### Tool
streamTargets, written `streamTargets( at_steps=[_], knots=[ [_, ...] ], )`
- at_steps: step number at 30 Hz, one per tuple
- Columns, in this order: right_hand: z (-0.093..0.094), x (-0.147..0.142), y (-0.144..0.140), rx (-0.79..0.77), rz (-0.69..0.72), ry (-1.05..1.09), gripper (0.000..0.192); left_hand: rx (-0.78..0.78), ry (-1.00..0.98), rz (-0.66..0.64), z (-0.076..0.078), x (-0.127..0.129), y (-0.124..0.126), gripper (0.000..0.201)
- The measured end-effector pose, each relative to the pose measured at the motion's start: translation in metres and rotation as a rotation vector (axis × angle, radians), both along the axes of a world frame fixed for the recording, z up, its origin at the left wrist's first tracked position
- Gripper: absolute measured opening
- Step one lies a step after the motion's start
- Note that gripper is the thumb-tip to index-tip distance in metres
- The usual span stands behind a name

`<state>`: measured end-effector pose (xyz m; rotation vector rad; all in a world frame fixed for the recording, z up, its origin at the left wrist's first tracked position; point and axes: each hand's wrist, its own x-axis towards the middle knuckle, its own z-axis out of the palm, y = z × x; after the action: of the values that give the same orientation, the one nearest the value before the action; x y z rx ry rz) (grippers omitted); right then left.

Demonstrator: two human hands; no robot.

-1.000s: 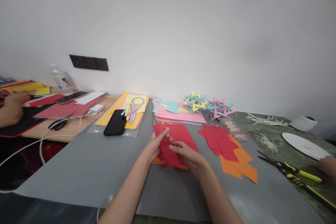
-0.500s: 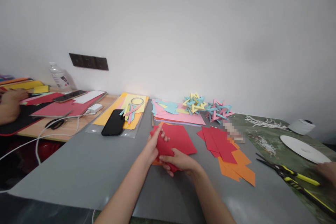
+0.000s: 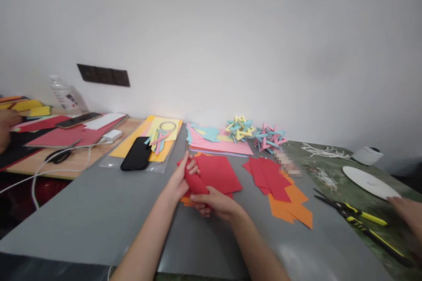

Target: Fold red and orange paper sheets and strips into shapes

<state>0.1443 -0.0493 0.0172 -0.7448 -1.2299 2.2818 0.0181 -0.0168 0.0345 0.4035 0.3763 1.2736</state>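
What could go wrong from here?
1. The curved red paper, held by both the left hand and right hand, could crease if squeezed unevenly.
2. Both hands work close to the flat red sheets, so those might get nudged askew.
3. The scissors have their tips near the orange pieces; reaching there could risk a prick.
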Motion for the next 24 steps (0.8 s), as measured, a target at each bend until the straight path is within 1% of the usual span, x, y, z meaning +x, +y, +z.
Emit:
streamTargets(
  at_steps=[3, 4, 5, 6, 8, 10, 11, 13, 15, 16, 18, 21, 22, 24],
  knots=[
    [0.006, 0.006, 0.001, -0.152, 0.246, 0.089, 0.015, 0.015, -0.083, -0.042, 0.005, -0.003, -0.002, 0.022],
    [0.007, 0.007, 0.002, -0.167, 0.291, 0.107, 0.015, 0.022, -0.101, -0.055, 0.006, -0.003, -0.002, 0.023],
    [0.007, 0.007, 0.002, -0.149, 0.293, 0.108, 0.014, 0.026, -0.111, -0.06, 0.007, -0.003, -0.003, 0.024],
    [0.005, 0.007, 0.002, -0.102, 0.253, 0.091, 0.014, 0.026, -0.112, -0.057, 0.007, -0.003, -0.003, 0.024],
    [0.001, 0.005, 0.002, 0.012, 0.122, 0.026, 0.015, 0.012, -0.091, -0.03, 0.005, -0.003, -0.001, 0.025],
    [-0.002, 0.004, 0.001, 0.061, 0.053, -0.017, 0.015, -0.01, -0.064, 0.001, 0.002, -0.004, 0.001, 0.025],
    [-0.002, 0.004, 0.001, 0.049, 0.061, -0.014, 0.014, -0.015, -0.059, 0.01, 0.001, -0.004, 0.002, 0.026],
    [-0.001, 0.003, 0.0, -0.012, 0.126, 0.032, 0.012, -0.008, -0.068, 0.012, 0.001, -0.005, 0.003, 0.026],
    [0.0, 0.003, 0.001, -0.062, 0.182, 0.095, 0.01, 0.005, -0.06, 0.029, 0.002, -0.004, 0.002, 0.022],
    [0.001, 0.002, 0.001, -0.068, 0.18, 0.124, 0.009, 0.01, -0.029, 0.039, 0.003, -0.003, 0.001, 0.018],
    [0.0, 0.001, 0.003, -0.042, 0.093, 0.183, 0.009, 0.027, 0.095, 0.042, 0.003, 0.001, -0.001, 0.018],
    [-0.004, 0.0, 0.006, 0.029, -0.138, 0.243, 0.012, 0.068, 0.357, -0.002, -0.002, 0.008, -0.004, 0.025],
    [-0.004, 0.0, 0.006, 0.049, -0.196, 0.237, 0.013, 0.08, 0.431, -0.009, -0.004, 0.01, -0.004, 0.026],
    [-0.004, 0.003, 0.007, 0.084, -0.257, 0.193, 0.016, 0.085, 0.549, 0.014, -0.008, 0.012, -0.005, 0.028]
  ],
)
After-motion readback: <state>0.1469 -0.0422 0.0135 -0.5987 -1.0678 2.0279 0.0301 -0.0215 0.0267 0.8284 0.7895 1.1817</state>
